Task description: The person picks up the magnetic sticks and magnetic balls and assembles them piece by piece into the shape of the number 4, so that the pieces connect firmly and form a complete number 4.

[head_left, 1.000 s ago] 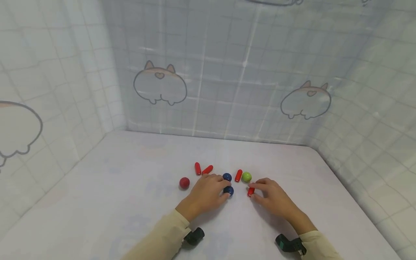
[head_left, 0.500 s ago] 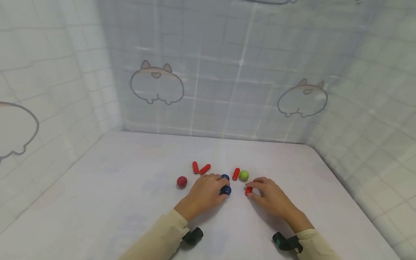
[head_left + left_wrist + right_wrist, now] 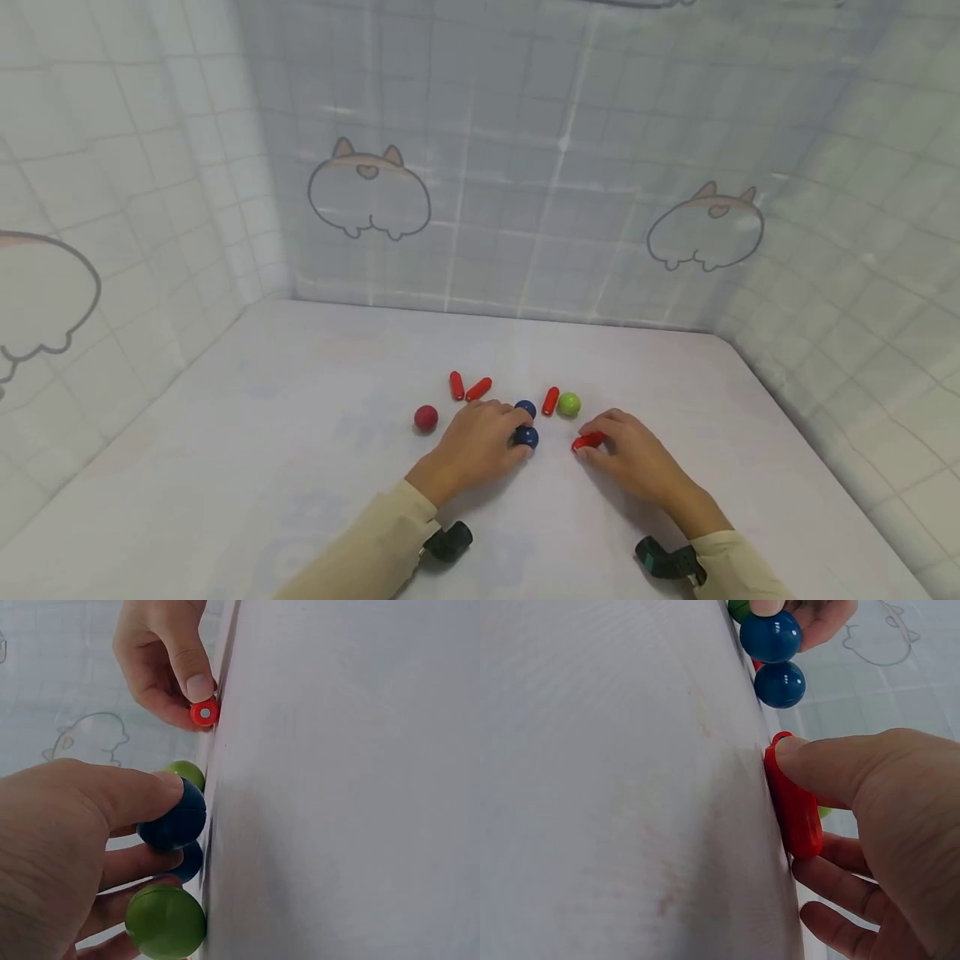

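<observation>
My left hand (image 3: 477, 443) pinches a glossy blue ball (image 3: 174, 819) between thumb and fingers, low over the table. A second blue ball (image 3: 780, 685) lies close against it, on its far side in the head view. Under the curve of the left palm sits a green ball (image 3: 166, 922), hidden from the head view. My right hand (image 3: 632, 454) holds a short red rod (image 3: 793, 801) with thumb and fingers, at the table surface. One end of that rod shows a pale round disc (image 3: 205, 713) in the left wrist view.
A lime-green ball (image 3: 569, 404) stands beside a red rod (image 3: 551, 401) beyond my right hand. Two more red rods, a left one (image 3: 457, 385) and a slanted one (image 3: 478, 388), lie past my left hand. Left of it rests a red ball (image 3: 426, 418). Patterned sheets (image 3: 525, 167) enclose the white table.
The red rod in my right hand has turned from nearly pointing away to lying more sideways. My left hand stays on the blue ball. The head view has shifted slightly.
</observation>
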A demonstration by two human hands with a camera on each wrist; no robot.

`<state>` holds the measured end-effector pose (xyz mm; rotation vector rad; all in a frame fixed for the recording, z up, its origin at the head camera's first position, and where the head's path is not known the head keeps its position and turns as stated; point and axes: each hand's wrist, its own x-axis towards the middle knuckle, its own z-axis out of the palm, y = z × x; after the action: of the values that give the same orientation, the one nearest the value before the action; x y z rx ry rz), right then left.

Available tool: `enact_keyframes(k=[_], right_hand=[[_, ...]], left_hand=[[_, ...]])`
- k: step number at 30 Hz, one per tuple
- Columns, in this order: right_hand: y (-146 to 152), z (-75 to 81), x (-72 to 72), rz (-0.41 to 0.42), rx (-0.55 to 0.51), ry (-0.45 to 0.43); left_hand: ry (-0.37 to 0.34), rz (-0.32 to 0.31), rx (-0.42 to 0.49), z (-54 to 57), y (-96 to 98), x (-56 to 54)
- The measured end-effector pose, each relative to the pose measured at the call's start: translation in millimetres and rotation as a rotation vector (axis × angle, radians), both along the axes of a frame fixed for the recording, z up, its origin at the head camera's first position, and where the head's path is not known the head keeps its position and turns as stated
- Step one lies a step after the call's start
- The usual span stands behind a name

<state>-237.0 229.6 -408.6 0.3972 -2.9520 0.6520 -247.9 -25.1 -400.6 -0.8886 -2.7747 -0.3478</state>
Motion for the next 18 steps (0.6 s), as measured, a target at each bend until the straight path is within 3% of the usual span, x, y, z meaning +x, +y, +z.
enact_keyframes(k=[8,14,18], right_hand=[[1.2,0.9,0.0,0.042,-0.006,0.023],[2.1,2.6,0.5,0.037,-0.002,0.018],[3.3,1.7,1.6,0.018,-0.006,0.013]], left_hand=[[-0.013,0.030,0.110,3.0,-2.8,0.8],[-0.049,0.052,0.117,4.5,-3.4,3.3],[-0.033,0.041,0.184,4.2,-3.2,5.8]])
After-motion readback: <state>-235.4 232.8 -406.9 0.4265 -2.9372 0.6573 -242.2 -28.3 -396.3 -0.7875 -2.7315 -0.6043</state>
